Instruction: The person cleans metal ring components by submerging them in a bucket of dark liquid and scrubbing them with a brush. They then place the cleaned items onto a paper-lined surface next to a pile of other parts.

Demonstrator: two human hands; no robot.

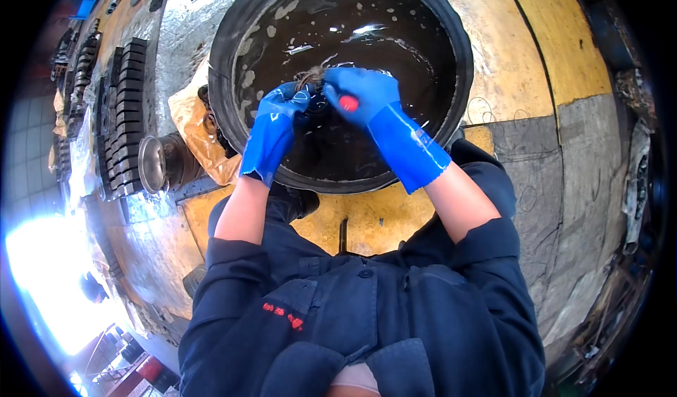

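Note:
Blue rubber gloves cover both my hands, which meet over a large round black tub (pixel 462 51) of dark, foam-flecked liquid. My right hand (pixel 368 95) is closed around a brush (pixel 348 103); its red handle end pokes out of the fist, and brownish bristles show between the hands. My left hand (pixel 281 104) has its fingers curled and pinched around a small dark part (pixel 317 102) just above the liquid. Most of that part is hidden by the gloves and blends with the liquid, so its kind cannot be made out.
Left of the tub lie a crumpled brown paper bag (pixel 196 125), a metal cylinder (pixel 161 163) and a row of dark ribbed metal parts (pixel 127 118). Worn yellow boards (pixel 578 37) and grey sheeting (pixel 592 178) cover the floor at right. Scrap metal lines the far right edge.

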